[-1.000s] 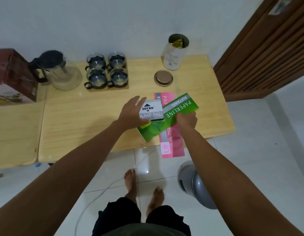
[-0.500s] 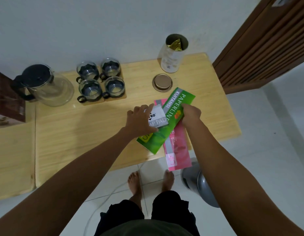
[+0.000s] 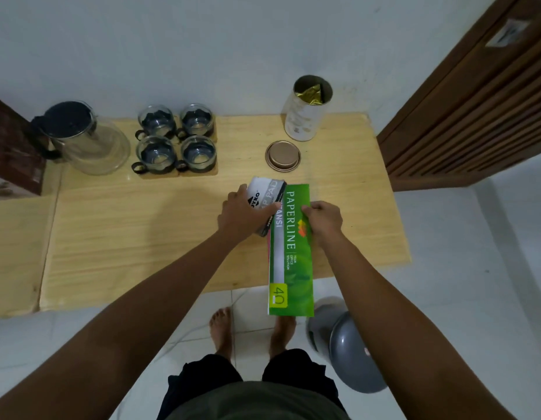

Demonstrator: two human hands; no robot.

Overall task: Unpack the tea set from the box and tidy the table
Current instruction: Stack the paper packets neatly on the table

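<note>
- The left hand [image 3: 242, 212] grips a small white and grey box [image 3: 267, 195], fingers curled over its near side; the hand hides part of the print, and the box's near end is tucked against the green booklet [image 3: 290, 250].
- The right hand [image 3: 323, 218] pinches the green booklet at its right edge, thumb on top; the other fingers are hidden beneath it.
- The booklet lies lengthwise, its near end hanging past the desk [image 3: 142, 237] edge; a sliver of pink shows under its left edge, the rest covered.
- The tea set stands at the back of the desk: a glass teapot [image 3: 87, 140] with a dark lid, and four glass cups [image 3: 176, 137] in a square on a wooden tray.
- A dark red box [image 3: 11, 147] is cut off at the left edge.
- An open tin [image 3: 307, 109] holds something gold, hard to make out; its lid [image 3: 282, 155] lies just in front.
</note>
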